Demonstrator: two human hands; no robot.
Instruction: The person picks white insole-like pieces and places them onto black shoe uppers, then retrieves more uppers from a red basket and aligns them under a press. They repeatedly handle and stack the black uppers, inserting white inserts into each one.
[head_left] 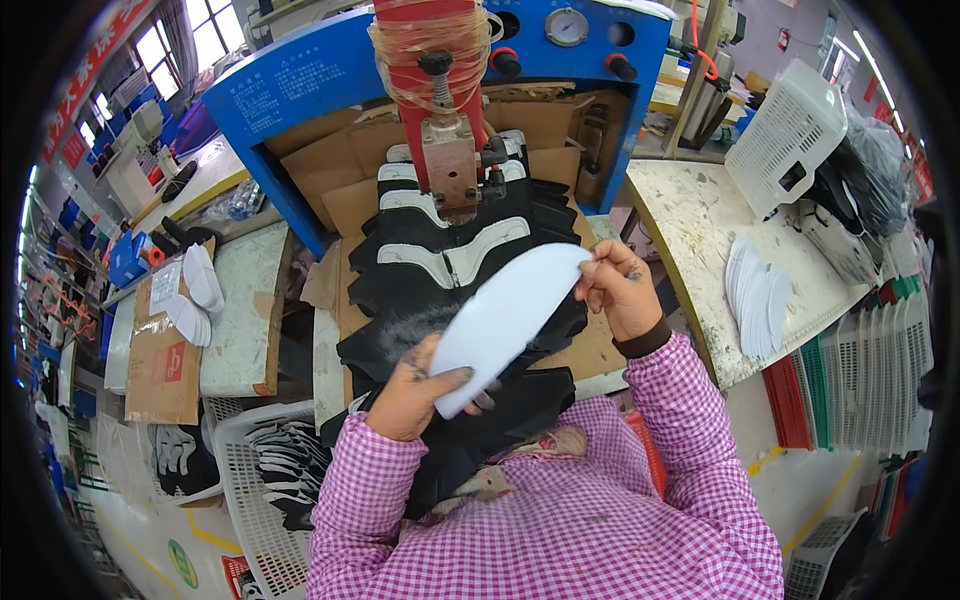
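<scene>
Both my hands hold a white, insole-shaped sheet (510,325) slantwise in front of me. My left hand (412,392) grips its near lower end, thumb on top and fingers underneath. With thumb and fingertips, my right hand (622,288) pinches the far upper end. Below the sheet lies an overlapping row of black shoe uppers (455,235) with white trim, running back beneath the metal press head (452,168). Part of the row is hidden by the sheet and my hands. More black material (480,430) lies close to my lap.
A blue machine frame (290,90) with a gauge (566,27) stands ahead. White insole-shaped sheets (757,300) lie on the right table, near a white basket (790,130). More such sheets (190,300) sit at left, above a crate (262,520) of trimmed black pieces.
</scene>
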